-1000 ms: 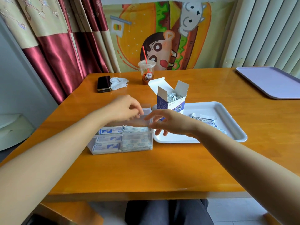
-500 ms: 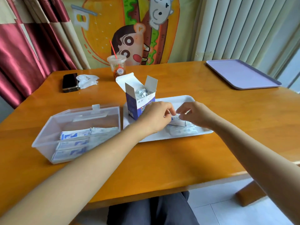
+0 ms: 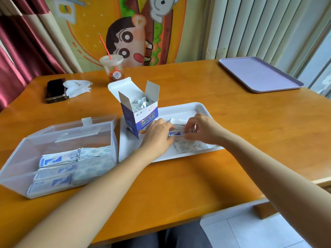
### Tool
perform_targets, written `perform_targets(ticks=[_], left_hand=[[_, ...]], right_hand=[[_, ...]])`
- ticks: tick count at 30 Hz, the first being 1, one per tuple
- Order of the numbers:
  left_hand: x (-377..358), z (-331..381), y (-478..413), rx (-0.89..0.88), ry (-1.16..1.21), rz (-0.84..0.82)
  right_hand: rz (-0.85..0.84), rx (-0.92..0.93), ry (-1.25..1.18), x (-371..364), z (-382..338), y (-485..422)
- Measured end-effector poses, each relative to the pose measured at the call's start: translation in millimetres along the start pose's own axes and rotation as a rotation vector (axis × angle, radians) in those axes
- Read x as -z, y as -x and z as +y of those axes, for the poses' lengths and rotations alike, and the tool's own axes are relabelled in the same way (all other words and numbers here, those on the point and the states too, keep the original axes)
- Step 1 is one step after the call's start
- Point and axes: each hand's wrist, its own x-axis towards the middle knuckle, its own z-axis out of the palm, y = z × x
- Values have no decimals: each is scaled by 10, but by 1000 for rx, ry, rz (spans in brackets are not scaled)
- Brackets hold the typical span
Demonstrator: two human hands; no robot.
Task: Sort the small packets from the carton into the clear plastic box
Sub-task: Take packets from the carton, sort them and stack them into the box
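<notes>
**Head view: both hands gathering a small stack of packets on the white tray**

The person is squaring up a stack of packets [image 3: 176,131] between both hands over the white tray [image 3: 180,109]. To do this well, I judge the stack should be pressed in evenly from both ends so the edges line up, then lifted as 1 bundle and carried left to the clear plastic box [image 3: 59,140], landing flat beside the rows already lying there rather than dropping loose.

The left hand [image 3: 157,135] is curling its fingers toward the left end of the stack, thumb and fingertips closing on it, not spread. The right hand [image 3: 200,129] is pinching the right end, fingers bent and drawn together around the packets. Both are touching the same stack, which is sitting just above more packets [image 3: 189,146] lying loose on the tray.

The carton [image 3: 141,111] is standing upright on the tray's left part, flaps open, with more packets showing inside, so a fair share of sorting is, by my reading, still waiting. The box is standing open just left of the tray, its lid tilted back
</notes>
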Motion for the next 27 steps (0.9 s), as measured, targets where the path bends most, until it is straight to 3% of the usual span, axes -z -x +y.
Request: perform_targets(ticks=[5, 10, 15, 24, 27], left_hand=[[-36, -28, 36, 10, 66, 43], [-27, -21, 56, 1, 74, 32], [-31, -18, 51, -4, 95, 45], [-99, -59, -2, 44, 229, 107], [-47, 13, -19, 73, 425, 127]], right_hand=[[198, -33, -63, 51, 1, -129], [79, -68, 75, -82, 12, -272], [113, -66, 77, -47, 13, -333], [441, -17, -25, -137, 36, -281], [553, 37, -111, -118, -27, -243]])
